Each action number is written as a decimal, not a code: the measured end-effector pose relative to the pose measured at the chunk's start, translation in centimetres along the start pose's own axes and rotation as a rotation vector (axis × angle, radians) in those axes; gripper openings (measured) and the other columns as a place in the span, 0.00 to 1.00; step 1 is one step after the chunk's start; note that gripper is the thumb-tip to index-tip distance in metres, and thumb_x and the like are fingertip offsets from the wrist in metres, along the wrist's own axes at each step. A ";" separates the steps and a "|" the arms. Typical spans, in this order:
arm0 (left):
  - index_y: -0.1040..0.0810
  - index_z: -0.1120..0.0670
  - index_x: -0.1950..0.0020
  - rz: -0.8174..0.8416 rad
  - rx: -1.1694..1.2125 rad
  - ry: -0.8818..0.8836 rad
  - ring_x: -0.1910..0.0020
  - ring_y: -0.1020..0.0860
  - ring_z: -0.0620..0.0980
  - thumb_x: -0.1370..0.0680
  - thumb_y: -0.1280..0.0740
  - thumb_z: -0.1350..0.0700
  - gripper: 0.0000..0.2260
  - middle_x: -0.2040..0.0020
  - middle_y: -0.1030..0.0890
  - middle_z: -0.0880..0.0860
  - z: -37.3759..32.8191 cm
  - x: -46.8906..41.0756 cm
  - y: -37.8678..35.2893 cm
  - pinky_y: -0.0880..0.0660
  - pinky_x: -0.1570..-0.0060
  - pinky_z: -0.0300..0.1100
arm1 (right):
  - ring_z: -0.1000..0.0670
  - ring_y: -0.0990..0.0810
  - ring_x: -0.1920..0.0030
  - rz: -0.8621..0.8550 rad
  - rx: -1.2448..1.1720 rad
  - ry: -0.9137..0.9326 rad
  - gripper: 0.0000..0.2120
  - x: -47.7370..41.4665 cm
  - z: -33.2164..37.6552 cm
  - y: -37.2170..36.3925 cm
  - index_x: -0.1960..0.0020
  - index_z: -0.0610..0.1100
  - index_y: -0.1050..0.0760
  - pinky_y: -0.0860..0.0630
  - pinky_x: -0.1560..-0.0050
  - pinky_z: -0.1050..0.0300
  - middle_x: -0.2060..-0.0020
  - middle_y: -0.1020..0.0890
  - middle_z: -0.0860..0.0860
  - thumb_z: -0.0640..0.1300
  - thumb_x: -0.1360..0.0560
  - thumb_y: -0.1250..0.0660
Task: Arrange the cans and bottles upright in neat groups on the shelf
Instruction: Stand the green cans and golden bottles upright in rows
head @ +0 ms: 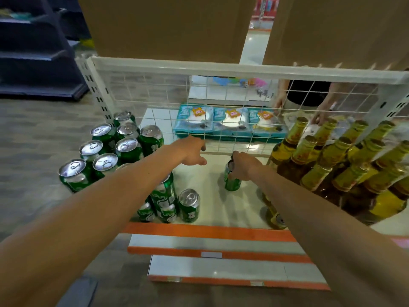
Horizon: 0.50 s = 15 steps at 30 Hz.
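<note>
- Our right hand [243,167] is clamped round the top of a green can [232,183]. The can stands upright on the shelf [213,208], just in front of the wire grid [155,100] and about midway along it.
- Our left hand [192,151] hovers close before the grid's lower edge, a little left of its middle, with the fingers loose and holding nothing.
- Toward the grid's left end, the can cluster [106,149] stands upright in tidy rows with the tops showing. We judge that group done.
- Toward the grid's right end, the bottles [332,169] stand packed together with their foil necks up. That group looks settled too.
- Well out from the grid, at the shelf's front lip, the front cans [189,204] sit apart from the cluster. One stands alone, and the others are partly hidden under our left forearm.
- A stray bottle [273,214] lies equally far out from the grid, under our right forearm. We cannot tell whether it is upright.
- We reckon the task is well past halfway. The held can, the front cans and that bottle have yet to join their groups.
</note>
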<state>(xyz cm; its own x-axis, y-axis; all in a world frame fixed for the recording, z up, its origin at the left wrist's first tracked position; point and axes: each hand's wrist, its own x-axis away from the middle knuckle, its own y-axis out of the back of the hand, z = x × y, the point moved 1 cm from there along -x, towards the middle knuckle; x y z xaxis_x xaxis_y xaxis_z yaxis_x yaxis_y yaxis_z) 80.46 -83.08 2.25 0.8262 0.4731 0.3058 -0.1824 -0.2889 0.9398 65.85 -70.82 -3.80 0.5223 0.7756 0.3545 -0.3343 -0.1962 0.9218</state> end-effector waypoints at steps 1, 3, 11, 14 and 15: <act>0.32 0.54 0.27 0.002 0.002 0.003 0.33 0.28 0.55 0.22 0.32 0.44 0.27 0.29 0.29 0.54 0.2 0.0 -0.1 0.30 0.39 0.46 | 0.45 0.23 0.48 0.003 -0.013 0.001 0.27 -0.2 0.0 -0.5 0.32 0.43 0.34 0.20 0.48 0.50 0.43 0.24 0.45 0.50 0.26 0.28; 0.31 0.54 0.27 0.004 0.005 0.010 0.33 0.28 0.55 0.22 0.32 0.45 0.27 0.29 0.28 0.55 0.7 0.2 0.0 0.30 0.38 0.46 | 0.46 0.23 0.49 -0.003 -0.040 0.001 0.25 -0.5 0.1 -1.1 0.33 0.43 0.33 0.20 0.49 0.51 0.44 0.24 0.46 0.50 0.25 0.29; 0.24 0.53 0.33 0.013 0.044 -0.017 0.42 0.25 0.51 0.22 0.33 0.42 0.22 0.36 0.23 0.52 2.3 4.4 2.2 0.29 0.43 0.44 | 0.43 0.24 0.44 -0.053 -0.078 -0.055 0.27 1.8 1.0 0.1 0.29 0.42 0.36 0.23 0.50 0.52 0.40 0.26 0.43 0.49 0.24 0.32; 0.22 0.51 0.36 0.042 0.056 -0.032 0.47 0.26 0.47 0.24 0.32 0.38 0.23 0.38 0.22 0.50 2.7 7.4 3.4 0.27 0.41 0.45 | 0.41 0.25 0.40 -0.099 -0.041 -0.047 0.30 3.5 2.5 1.4 0.27 0.41 0.38 0.26 0.49 0.51 0.37 0.28 0.42 0.50 0.24 0.33; 0.22 0.51 0.35 0.059 0.048 -0.034 0.46 0.25 0.47 0.25 0.32 0.37 0.25 0.38 0.22 0.49 2.9 8.4 3.7 0.27 0.40 0.46 | 0.41 0.26 0.39 -0.106 -0.037 -0.039 0.31 4.0 3.1 1.9 0.26 0.41 0.39 0.26 0.47 0.50 0.35 0.28 0.41 0.49 0.24 0.32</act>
<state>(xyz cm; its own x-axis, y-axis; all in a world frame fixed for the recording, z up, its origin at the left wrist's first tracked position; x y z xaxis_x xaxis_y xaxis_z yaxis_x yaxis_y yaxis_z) 88.26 -82.64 7.85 0.8327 0.4257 0.3542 -0.2061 -0.3555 0.9117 69.74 -69.89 -0.18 0.5859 0.7668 0.2621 -0.3042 -0.0916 0.9482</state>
